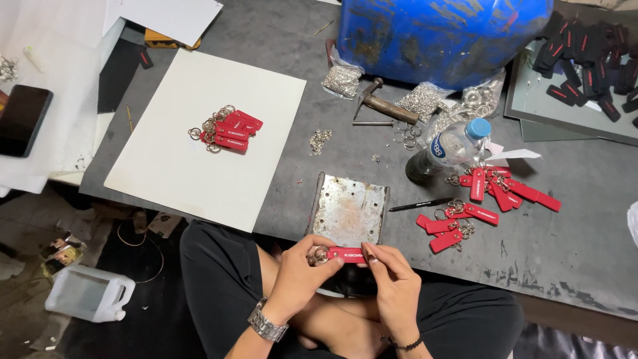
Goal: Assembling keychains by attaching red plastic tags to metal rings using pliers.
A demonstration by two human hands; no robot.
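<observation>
Both hands meet just below metal plate, over lap. Red key tag pinched between them, long axis left-right. Left hand fingers closed round ring end; right hand fingertips nipping opposite end. Hands equally near

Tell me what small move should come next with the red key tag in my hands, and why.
Probably lay the red key tag on the pile of red tags on the white board. Both the left hand and right hand pinch it, its metal ring looks already attached, and that pile's tags carry rings too.
</observation>
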